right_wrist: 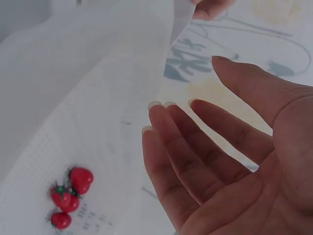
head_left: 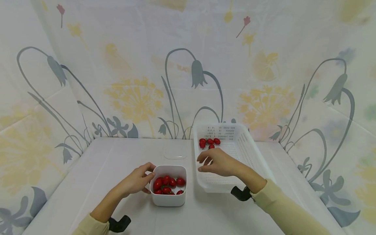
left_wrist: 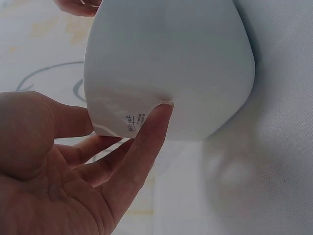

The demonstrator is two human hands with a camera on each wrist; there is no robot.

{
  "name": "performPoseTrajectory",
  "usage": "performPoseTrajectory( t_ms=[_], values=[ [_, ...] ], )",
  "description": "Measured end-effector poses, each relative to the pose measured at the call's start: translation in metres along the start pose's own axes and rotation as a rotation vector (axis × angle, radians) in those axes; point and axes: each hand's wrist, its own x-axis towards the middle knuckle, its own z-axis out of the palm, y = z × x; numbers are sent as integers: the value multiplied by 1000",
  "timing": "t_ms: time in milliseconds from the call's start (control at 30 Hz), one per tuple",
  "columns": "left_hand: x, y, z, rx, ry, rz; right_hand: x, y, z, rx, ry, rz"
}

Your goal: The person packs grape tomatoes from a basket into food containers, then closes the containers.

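Note:
My left hand (head_left: 135, 180) is at the left side of a small white container (head_left: 169, 200), its fingertips resting against the outer wall and near the rim. In the left wrist view the thumb and fingers (left_wrist: 151, 132) touch the white wall beside a small printed mark. Several red cherry tomatoes (head_left: 166, 181) lie inside the container. My right hand (head_left: 220, 162) hovers over the left part of a white perforated basket (head_left: 252, 143), fingers loosely bent and nothing between them. Toward the basket's back left, several more cherry tomatoes (right_wrist: 80, 178) sit in a cluster.
A clear, thin rounded lid-like piece (head_left: 175, 157) lies on the white tabletop (head_left: 117, 153) behind the container. A floral curtain (head_left: 141, 65) hangs around the back and sides. Black wrist mounts (head_left: 119, 224) are worn on both arms.

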Motion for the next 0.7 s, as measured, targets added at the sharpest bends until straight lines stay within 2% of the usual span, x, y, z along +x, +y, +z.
performPoseTrajectory(
  t_ms=[233, 500, 700],
  values=[
    [1, -1, 0, 0, 1, 0, -2, 17, -13, -36, 35, 32],
    [1, -1, 0, 1, 5, 2, 2, 42, -31, -85, 74, 141],
    [1, -3, 1, -5, 7, 11, 4, 57, -39, -120, 79, 172]
  ],
)
